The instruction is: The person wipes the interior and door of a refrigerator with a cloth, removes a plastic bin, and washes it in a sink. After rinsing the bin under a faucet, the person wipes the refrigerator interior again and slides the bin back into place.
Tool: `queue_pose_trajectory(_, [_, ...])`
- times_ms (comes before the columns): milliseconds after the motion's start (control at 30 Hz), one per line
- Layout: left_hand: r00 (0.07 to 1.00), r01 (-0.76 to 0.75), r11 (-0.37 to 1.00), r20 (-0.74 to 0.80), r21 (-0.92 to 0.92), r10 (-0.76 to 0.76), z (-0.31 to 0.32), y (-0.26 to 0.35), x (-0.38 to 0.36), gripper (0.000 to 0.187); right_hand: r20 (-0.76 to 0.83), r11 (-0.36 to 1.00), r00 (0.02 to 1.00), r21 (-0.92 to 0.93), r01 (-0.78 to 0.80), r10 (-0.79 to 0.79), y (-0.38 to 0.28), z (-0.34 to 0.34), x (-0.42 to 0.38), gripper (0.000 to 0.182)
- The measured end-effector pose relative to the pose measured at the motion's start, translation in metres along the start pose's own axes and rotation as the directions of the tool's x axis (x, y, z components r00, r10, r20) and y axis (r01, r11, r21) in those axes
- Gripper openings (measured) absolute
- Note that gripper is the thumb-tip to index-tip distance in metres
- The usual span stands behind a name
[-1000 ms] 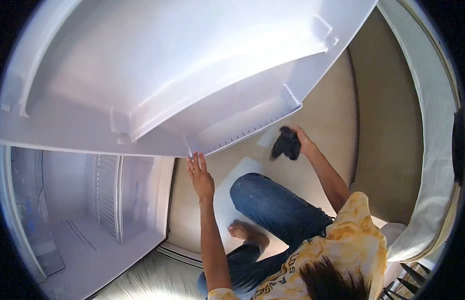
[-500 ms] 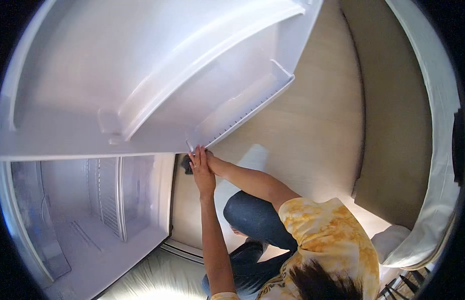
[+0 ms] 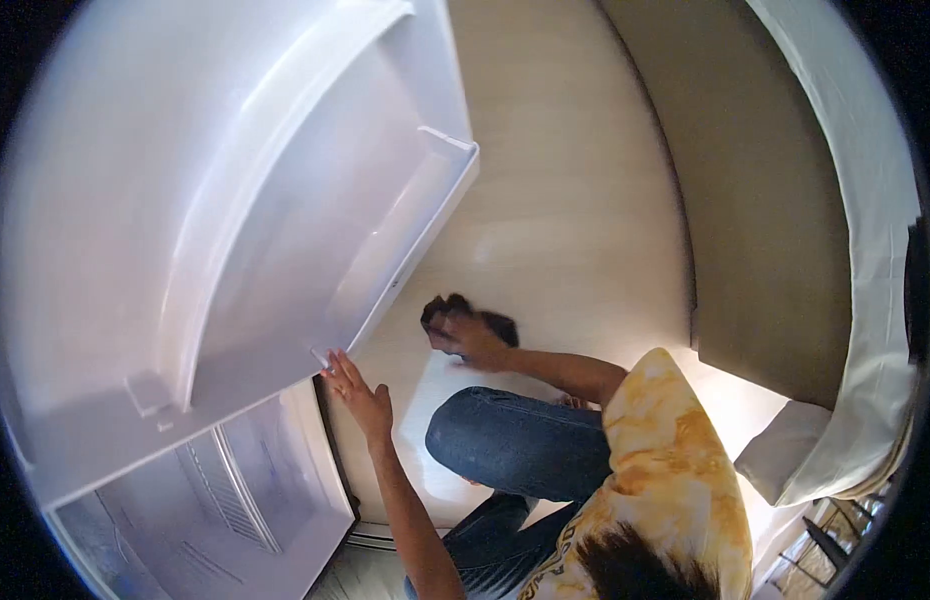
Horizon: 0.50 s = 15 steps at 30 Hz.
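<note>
My left hand (image 3: 363, 402) has its fingers stretched out, with the fingertips against the bottom corner of the open fridge door (image 3: 220, 395). Its thumb stands apart. Off to the right, my right hand (image 3: 473, 340) is over the floor, blurred by motion, with a dark crumpled cloth (image 3: 447, 310) in its fingers. The door's inner side faces me, with a curved ridge and a lower door shelf (image 3: 410, 250) that holds nothing. Behind the door, the fridge compartment (image 3: 275, 480) shows in part.
Pale floor (image 3: 555, 220) runs to the right of the door. A brown panel (image 3: 765, 200) with white fabric (image 3: 835, 110) along its edge borders the right side. My bent knee (image 3: 505, 435) in jeans is close below my right hand.
My right hand has parted from the left and moved right over the floor with the dark cloth. The door has shifted left and down in view, and my left hand has stayed at its corner.
</note>
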State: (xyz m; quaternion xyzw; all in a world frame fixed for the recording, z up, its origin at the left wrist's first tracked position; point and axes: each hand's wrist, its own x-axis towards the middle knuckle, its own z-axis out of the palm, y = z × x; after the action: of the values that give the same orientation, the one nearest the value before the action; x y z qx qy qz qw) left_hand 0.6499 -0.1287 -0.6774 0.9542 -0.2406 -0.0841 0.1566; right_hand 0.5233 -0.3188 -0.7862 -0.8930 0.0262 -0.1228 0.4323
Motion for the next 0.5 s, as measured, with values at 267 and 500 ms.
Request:
queue_pose_trajectory(267, [0.999, -0.039, 0.999, -0.033, 0.038, 0.040, 0.012, -0.003, 0.002, 0.098, 0.190, 0.938, 0.925, -0.181, -0.296, 0.329, 0.104, -0.005, -0.120, 0.044])
queue_pose_trajectory(500, [0.995, -0.101, 0.995, 0.009, 0.009, 0.101, 0.004, 0.000, 0.002, 0.099, -0.797, 0.302, 0.429, -0.322, -0.897, 0.424, 0.171, -0.139, -0.077, 0.046])
